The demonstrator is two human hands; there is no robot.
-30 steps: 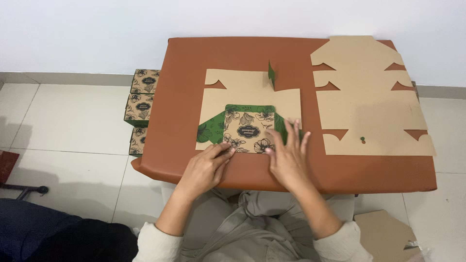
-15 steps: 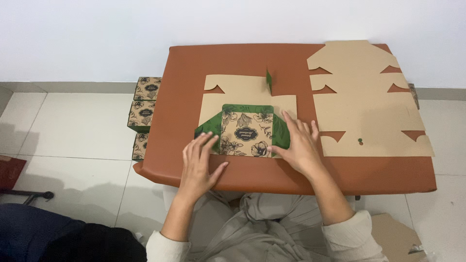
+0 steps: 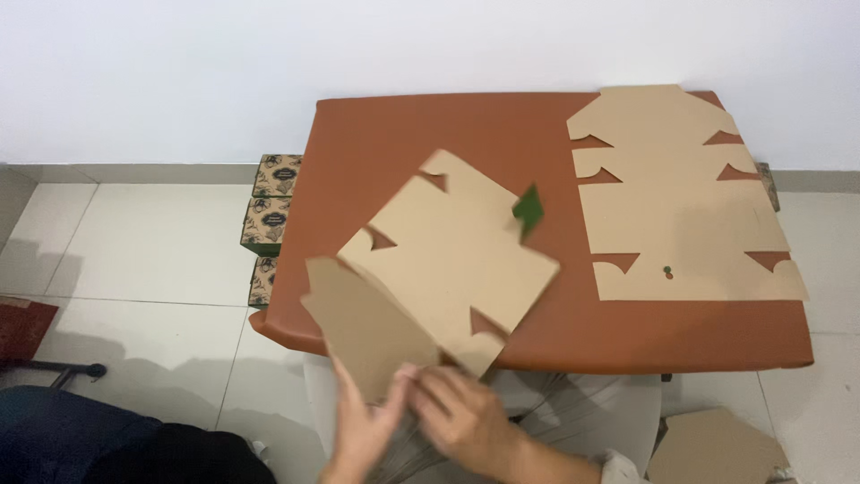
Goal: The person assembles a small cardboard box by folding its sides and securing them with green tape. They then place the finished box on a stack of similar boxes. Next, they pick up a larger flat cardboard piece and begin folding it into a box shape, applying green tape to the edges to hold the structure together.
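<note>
A flat, die-cut sheet of brown cardboard (image 3: 448,269), an unfolded box blank with notched edges, is lifted at an angle over the near left part of a reddish-brown tabletop (image 3: 430,134). Its plain brown side faces up, and a small green flap (image 3: 528,210) sticks up at its far right edge. The sheet is blurred.

Both hands meet at the sheet's near corner, just off the near edge of the tabletop. The left hand (image 3: 363,430) is closed on the corner, thumb on top and fingers below. The right hand (image 3: 461,417) touches it on the right, fingers curled around the same corner of the cardboard; it grips the sheet too.

Beyond the right hand and further right, a second flat box blank (image 3: 681,197) of the same brown cardboard lies on the tabletop, well apart from the held sheet.

To the left of the left hand and further away, on the pale tiled floor (image 3: 134,242) beside the tabletop, three small finished boxes (image 3: 269,224) with a dark leafy print stand in a row against the wall. To the right of the right hand, low down, another piece of brown cardboard (image 3: 717,448) lies on the floor. The person's light trousers (image 3: 573,412) show under the tabletop edge.
</note>
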